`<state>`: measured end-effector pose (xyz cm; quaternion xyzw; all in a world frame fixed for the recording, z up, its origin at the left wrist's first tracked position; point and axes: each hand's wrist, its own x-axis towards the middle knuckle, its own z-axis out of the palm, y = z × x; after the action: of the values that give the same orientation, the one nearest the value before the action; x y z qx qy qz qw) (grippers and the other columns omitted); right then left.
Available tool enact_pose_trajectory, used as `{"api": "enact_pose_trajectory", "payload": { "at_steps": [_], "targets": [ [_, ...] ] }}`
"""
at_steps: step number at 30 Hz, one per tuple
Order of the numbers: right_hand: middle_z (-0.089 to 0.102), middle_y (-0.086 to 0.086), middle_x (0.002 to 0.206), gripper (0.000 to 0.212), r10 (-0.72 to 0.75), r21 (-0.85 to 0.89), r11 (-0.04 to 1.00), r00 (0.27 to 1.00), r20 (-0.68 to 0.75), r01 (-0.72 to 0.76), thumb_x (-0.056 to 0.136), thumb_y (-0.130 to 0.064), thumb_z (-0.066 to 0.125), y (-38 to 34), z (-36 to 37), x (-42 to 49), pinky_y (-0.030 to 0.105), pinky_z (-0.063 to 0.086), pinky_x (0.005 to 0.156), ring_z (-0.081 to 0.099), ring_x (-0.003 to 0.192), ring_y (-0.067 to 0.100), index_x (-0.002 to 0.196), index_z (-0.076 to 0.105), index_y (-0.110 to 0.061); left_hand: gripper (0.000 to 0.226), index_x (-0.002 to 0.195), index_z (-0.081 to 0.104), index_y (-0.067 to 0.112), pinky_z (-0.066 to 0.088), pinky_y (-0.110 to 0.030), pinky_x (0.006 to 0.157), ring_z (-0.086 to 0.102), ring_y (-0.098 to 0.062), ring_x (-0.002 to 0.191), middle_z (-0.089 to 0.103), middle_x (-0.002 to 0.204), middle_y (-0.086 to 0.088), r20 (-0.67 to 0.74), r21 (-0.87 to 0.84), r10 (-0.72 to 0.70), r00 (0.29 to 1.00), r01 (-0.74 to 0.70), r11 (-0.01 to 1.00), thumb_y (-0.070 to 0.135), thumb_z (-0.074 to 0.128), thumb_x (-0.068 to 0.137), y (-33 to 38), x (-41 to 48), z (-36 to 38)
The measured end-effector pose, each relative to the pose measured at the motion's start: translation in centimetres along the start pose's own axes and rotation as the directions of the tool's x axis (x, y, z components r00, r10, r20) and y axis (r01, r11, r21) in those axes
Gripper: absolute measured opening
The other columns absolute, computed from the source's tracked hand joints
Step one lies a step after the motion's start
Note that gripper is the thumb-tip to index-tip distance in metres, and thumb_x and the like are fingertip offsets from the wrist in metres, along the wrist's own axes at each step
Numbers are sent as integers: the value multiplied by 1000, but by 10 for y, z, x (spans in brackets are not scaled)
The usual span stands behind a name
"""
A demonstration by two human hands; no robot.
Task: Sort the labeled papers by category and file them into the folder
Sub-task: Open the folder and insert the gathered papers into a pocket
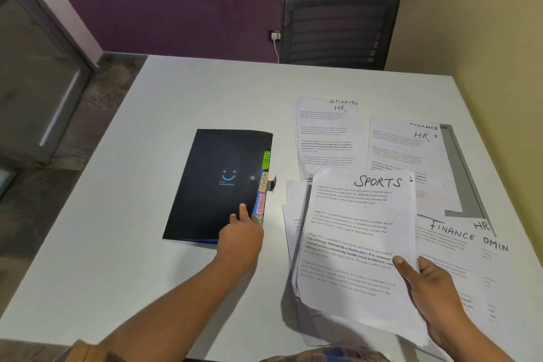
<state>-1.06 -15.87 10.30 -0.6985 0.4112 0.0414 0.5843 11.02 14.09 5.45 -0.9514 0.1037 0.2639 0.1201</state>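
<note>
left hand (pixel 239 233) rests straight fingers on the black smiley folder (pixel 205 185), right hand (pixel 427 282) grips the white SPORTS papers (pixel 352 232)

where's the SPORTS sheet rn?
Head view, right of centre: the SPORTS sheet tops the paper stack gripped by the right hand, just right of the closed black folder that the left hand touches.

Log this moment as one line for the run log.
left hand: fingers on closed black folder | right hand: holds SPORTS stack | other papers: on table
</note>
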Motion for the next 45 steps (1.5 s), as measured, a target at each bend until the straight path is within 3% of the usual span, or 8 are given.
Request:
{"api": "enact_pose_trajectory", "payload": {
  "at_steps": [6,9,15,23,29,36,41,45],
  "targets": [
    [76,7,72,13,-20,-42,999,999,35,21,93,-19,68,-1,-1,0,32,50,63,68,60,20,92,75,-8,78,156,-11,12,58,-41,89,66,-31,108,59,133,-17,85,-148,-130,988,142,979,19,44,101,-2,15,6],
    [76,8,72,14,-29,-50,998,998,59,32,94,-19,67,-2,-5,2,28,44,56,63,55,15,92,74,-7,67,157,14,26,56,-46,90,65,-37,108,61,127,-20,56,-200,-119,991,127,971,27,40,95,-3,19,6],
    [75,3,65,14,-36,-83,996,996,76,43,94,-20,67,-4,-16,7,26,47,56,66,54,18,93,74,-8,48,144,41,0,56,-37,77,66,-38,107,22,155,-35,114,-95,-140,984,151,984,-1,46,96,10,8,-32],
    [79,10,82,14,-37,-86,995,995,94,45,95,-21,66,-1,-33,13,44,56,72,73,76,34,90,76,-13,75,155,-6,1,51,-32,83,62,-26,110,57,130,-17,90,-176,-372,924,382,907,23,43,102,-2,17,-27],
    [76,5,86,17,-76,-94,992,992,104,86,96,-18,63,-5,-40,9,29,44,55,67,70,18,91,74,-7,45,137,54,12,55,-41,70,64,-35,111,54,140,-19,94,327,-220,971,179,928,14,50,92,-11,13,-42],
    [54,-10,36,21,-74,-113,990,991,108,87,98,-14,60,-11,-45,11,10,28,33,41,27,1,91,71,2,32,123,61,14,53,-33,75,62,-25,106,65,113,-4,-2,343,-87,996,83,936,6,55,93,-20,5,-56],
    [71,-8,60,17,-95,-69,992,987,132,105,97,-15,61,-19,-42,12,18,39,41,57,42,1,97,74,-4,37,120,60,15,53,-33,69,62,-26,114,66,115,-6,-59,291,-110,992,122,949,43,55,96,-27,-3,-58],
    [78,4,83,15,-82,-49,995,987,136,89,97,-19,62,-25,-38,14,24,44,49,66,55,11,99,75,-11,30,128,56,14,57,-35,80,62,-27,116,61,130,-13,-71,310,-116,991,133,942,20,55,98,-31,-10,-55]
  ]
}}
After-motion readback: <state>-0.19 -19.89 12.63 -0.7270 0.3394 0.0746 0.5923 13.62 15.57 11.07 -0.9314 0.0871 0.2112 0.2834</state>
